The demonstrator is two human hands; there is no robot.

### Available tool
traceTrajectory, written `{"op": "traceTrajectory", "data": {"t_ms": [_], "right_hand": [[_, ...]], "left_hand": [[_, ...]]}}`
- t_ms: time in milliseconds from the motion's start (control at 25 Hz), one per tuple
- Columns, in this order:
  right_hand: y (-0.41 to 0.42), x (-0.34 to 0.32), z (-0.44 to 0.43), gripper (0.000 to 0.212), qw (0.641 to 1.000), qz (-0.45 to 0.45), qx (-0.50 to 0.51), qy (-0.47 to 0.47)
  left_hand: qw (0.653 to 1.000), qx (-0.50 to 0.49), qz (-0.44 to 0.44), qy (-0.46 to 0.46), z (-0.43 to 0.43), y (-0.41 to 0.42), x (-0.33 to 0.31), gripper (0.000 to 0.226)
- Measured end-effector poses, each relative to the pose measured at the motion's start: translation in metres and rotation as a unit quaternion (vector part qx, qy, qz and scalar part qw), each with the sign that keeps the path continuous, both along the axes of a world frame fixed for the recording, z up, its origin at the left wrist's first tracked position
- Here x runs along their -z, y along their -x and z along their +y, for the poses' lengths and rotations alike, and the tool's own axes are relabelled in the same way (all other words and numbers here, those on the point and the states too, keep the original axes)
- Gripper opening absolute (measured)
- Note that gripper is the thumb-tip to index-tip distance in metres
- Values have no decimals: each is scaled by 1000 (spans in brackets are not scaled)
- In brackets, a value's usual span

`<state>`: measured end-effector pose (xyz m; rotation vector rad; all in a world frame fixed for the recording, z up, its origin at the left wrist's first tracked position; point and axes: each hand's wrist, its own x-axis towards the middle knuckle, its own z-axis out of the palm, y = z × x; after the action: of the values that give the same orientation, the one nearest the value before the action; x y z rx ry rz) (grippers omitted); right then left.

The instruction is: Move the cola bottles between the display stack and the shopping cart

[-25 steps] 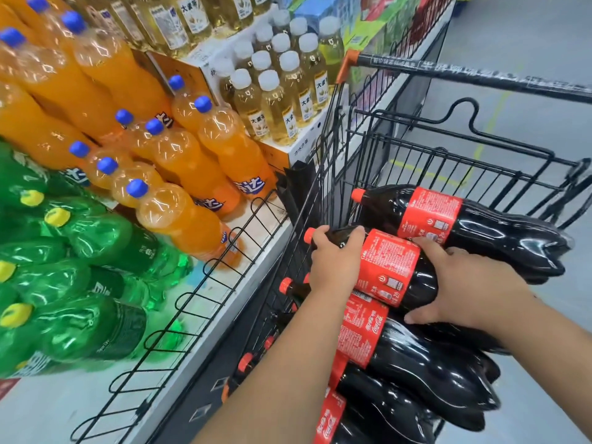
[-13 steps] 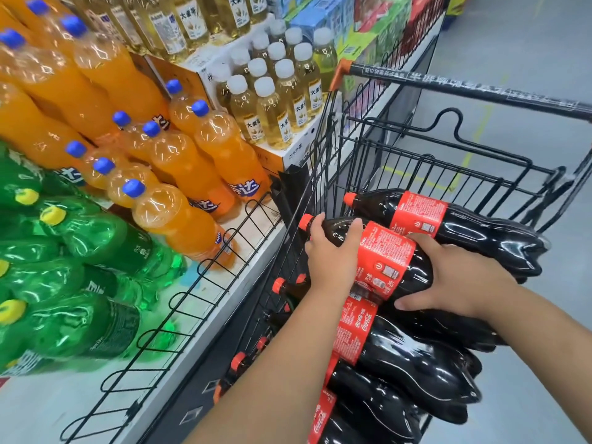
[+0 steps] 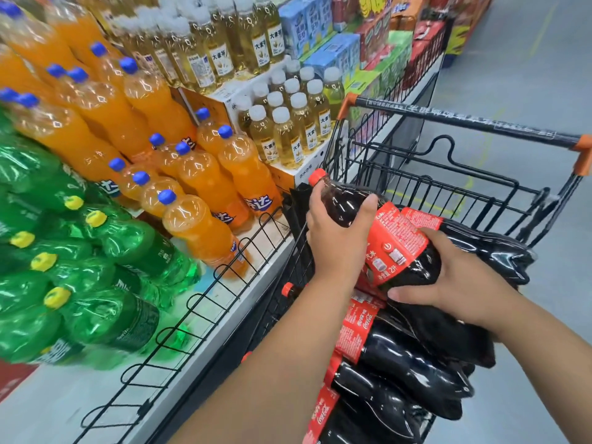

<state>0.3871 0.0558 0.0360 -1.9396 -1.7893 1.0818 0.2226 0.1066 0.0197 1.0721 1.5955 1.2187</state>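
Green bottles [image 3: 105, 277] with yellow caps and orange bottles [image 3: 198, 225] marked "达" are stacked on the shelf [image 3: 57, 408]. Tea bottles [image 3: 285, 139] are labelled "大麦茶". The cola bottle [image 3: 397, 248], tilted cap-up, is gripped at the neck by the left hand [image 3: 336, 241] and under the body by the curled right hand [image 3: 461, 283]. It is held above the Coca-Cola bottles [image 3: 416, 363] lying in the shopping cart [image 3: 448, 184].

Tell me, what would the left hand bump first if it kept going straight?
The left hand grips the cola bottle. Going straight on, it would probably reach the shopping cart's wire wall first, though depth is unclear.
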Motion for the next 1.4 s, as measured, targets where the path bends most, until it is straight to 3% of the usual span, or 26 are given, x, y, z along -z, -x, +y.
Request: {"op": "traceTrajectory", "data": {"t_ms": [80,160,240,360,720,800,960,1200,1400], "right_hand": [[8,-4,-8,115,999,48,10,-16],[17,-9,-16,106,992,117,24,-27],[28,-15,-21,95,976,210,47,-30],[46,-22,-26,97,945,319,64,-37],[108,-35,-61,73,915,400,30,-39],[125,-32,-73,77,915,402,14,-28],[170,-31,-107,86,910,413,-23,-6],[244,-29,-167,88,903,424,-62,38],[302,-29,-214,98,896,416,-135,73]], "left_hand": [[999,-16,-30,-2,-5,5,-11,106],[999,-17,-46,-5,-12,13,-26,103],[999,0,-55,-2,-17,22,-38,101],[994,27,-103,-1,-28,33,-52,104],[966,47,-253,-7,-69,99,-60,91],[962,44,-269,-6,-84,121,-59,87],[953,10,-302,-24,-126,166,-59,106],[952,-61,-297,-33,-206,236,-68,67],[957,-112,-259,-67,-274,296,-77,87]]}}
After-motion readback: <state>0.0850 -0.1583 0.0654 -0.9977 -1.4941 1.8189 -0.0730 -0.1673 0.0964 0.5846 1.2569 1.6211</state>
